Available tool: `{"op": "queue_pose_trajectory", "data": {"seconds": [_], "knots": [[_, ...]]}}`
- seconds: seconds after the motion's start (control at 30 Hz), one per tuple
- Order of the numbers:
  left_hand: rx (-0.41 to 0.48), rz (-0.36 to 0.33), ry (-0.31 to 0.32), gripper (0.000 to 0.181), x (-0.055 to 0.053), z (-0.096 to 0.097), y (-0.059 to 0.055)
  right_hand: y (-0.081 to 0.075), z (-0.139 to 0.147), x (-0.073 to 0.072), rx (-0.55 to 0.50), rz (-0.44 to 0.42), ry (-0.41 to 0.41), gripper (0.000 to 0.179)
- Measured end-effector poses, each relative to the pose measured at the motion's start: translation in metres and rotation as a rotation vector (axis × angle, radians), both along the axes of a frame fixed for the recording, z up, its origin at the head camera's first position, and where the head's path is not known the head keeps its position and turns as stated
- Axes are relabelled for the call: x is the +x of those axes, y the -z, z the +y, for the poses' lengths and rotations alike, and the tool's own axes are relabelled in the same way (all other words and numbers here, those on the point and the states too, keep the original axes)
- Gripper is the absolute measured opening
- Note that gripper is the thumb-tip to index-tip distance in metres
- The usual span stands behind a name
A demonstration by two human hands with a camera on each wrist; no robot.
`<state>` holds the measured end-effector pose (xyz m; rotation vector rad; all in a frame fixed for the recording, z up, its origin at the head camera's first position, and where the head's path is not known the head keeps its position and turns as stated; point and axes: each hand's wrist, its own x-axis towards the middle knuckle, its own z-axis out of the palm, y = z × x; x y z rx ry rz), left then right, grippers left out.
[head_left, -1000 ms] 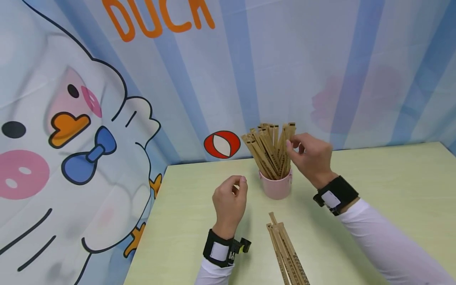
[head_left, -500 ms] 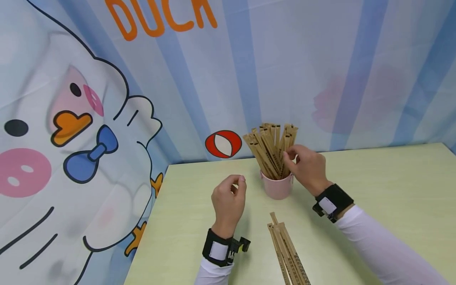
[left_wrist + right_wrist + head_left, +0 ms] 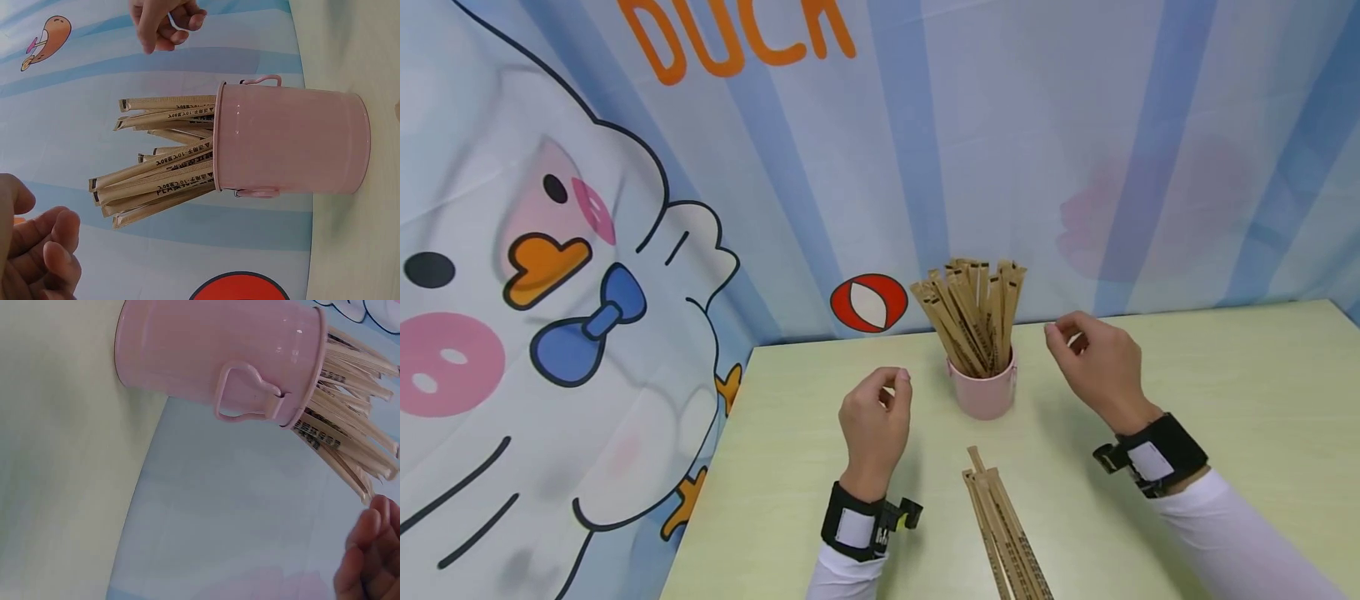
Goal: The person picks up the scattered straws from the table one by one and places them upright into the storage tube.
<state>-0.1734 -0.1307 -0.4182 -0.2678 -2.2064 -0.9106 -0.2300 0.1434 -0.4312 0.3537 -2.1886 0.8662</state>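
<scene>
A small pink bucket stands upright near the back of the table, packed with several straws in brown paper wrappers. Printed lettering runs along the wrappers in the left wrist view. My right hand hovers to the right of the bucket, fingers loosely bent and holding nothing. To the bucket's left, nearer the front, my left hand is raised with its fingers loosely curled and nothing in them. Several more wrapped straws lie in a bunch in front of the bucket.
The pale table ends at a cloth backdrop with blue stripes and a cartoon duck on the left. One of the bucket's side handles sticks out towards the right hand's side.
My right hand was at the straws in the bucket and has drawn back to the right, away from them. The left hand has barely shifted. The bunch on the table looks the same.
</scene>
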Motion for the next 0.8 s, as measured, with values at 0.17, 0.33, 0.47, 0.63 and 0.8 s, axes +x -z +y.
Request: {"op": "queue_pose_trajectory", "data": {"seconds": [0.17,0.33,0.47,0.63,0.8], "knots": [[-0.005,0.004,0.014,0.021,0.000,0.000,0.000,0.007,0.008,0.019,-0.010,-0.089,0.007,0.017],[-0.010,-0.004,0.027,0.021,0.001,0.001,0.001,0.013,0.009,0.032,0.004,-0.152,-0.024,0.018],[-0.017,-0.016,0.034,0.021,0.001,0.001,0.002,0.017,0.007,0.037,0.016,-0.188,-0.053,0.019],[-0.032,-0.009,0.036,0.020,0.001,0.001,0.003,0.020,0.007,0.039,0.013,-0.203,-0.055,0.020],[-0.043,-0.010,0.032,0.020,0.002,0.002,0.002,0.023,0.007,0.039,0.008,-0.217,-0.053,0.021]]}}
